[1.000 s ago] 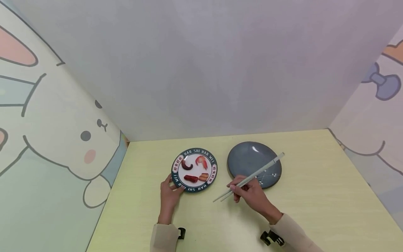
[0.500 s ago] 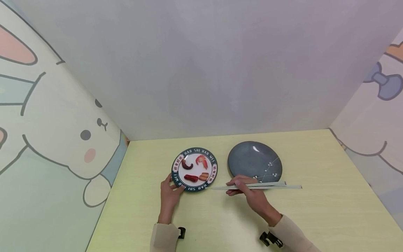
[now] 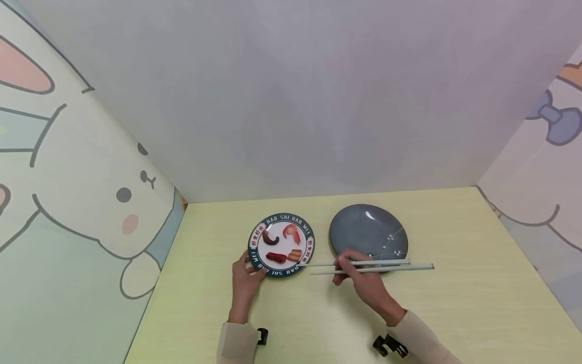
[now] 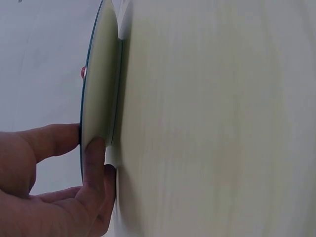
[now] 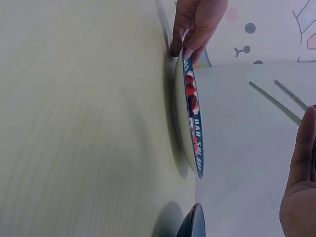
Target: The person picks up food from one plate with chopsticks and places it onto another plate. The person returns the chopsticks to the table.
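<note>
My left hand (image 3: pixel 245 285) pinches the near left rim of a small round plate (image 3: pixel 310 243), thumb on top and fingers beneath, as the left wrist view (image 4: pixel 64 190) shows. On this plate lie a shrimp (image 3: pixel 291 233), a brown curled piece (image 3: pixel 271 238), a red piece (image 3: pixel 275 258) and a tan striped piece (image 3: pixel 294 255). A pair of pale chopsticks (image 3: pixel 395 269) is in my right hand (image 3: pixel 366 283), their tips parted. One tip overlaps the plate's near right rim in the head view, close to the tan piece; the other points just outside it. Nothing is between them.
A blue-grey plate (image 3: pixel 359 232) with a small flower pattern sits to the right, partly behind my right hand. The pale yellow table (image 3: pixel 464 263) meets a grey wall (image 3: pixel 318 101) at the back. Walls with cartoon drawings stand on both sides.
The chopsticks have swung from a diagonal to nearly level, their tips reaching left to the round plate. Since half a second ago the tips have spread apart. My left hand stays put.
</note>
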The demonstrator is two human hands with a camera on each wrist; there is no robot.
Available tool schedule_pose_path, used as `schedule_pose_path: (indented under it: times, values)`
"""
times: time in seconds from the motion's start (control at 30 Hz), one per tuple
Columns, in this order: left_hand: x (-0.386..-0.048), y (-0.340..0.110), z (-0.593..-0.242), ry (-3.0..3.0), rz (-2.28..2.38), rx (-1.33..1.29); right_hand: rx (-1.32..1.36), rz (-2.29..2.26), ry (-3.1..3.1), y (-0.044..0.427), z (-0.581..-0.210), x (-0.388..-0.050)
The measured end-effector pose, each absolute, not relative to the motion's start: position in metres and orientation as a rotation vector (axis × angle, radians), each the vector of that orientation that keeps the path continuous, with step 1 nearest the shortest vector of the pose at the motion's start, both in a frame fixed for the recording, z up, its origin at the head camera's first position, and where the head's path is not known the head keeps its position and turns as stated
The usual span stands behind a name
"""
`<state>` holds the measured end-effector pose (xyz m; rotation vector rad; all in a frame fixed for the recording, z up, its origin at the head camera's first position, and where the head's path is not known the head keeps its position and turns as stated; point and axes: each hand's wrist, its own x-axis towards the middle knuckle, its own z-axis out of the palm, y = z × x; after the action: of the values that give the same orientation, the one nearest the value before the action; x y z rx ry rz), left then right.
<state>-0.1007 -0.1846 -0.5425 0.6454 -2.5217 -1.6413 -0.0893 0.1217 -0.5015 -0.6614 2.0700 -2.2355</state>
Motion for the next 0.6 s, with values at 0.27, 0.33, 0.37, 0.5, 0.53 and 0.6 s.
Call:
schedule_pose_path:
  times: [0.27,0.33,0.37,0.5,0.53,0.6]
  values:
    - [-0.0999,-0.1827,-0.5377,-2.521,-1.641,0.637,-0.541,-2.191,2.16,0.1203,-0.506,-0.0908]
    - [-0.1,-0.1827,-0.5376,-2.516,-1.636,0.636,-0.49,-2.173,2.209,0.1195,-0.5046,-0.0904]
    - [-0.1001,-0.1827,-0.5375,-2.514,-1.632,0.63,-0.5,-2.177,2.217,0.1192,-0.5042,-0.0908]
    - [-0.1,-0.1827,-0.5386,-2.504,-1.632,0.655,-0.612,-2.17,2.186,0.1197,-0.504,-0.0928]
    - [-0.0999,-0.1828,-0.5388,-2.502,-1.633,0.663,-0.649,-2.174,2.152,0.12,-0.5043,-0.0933]
    - [-0.0999,-0.1827,-0.5391,-2.498,-1.636,0.678,-0.685,-2.186,2.073,0.1207,-0.5054,-0.094]
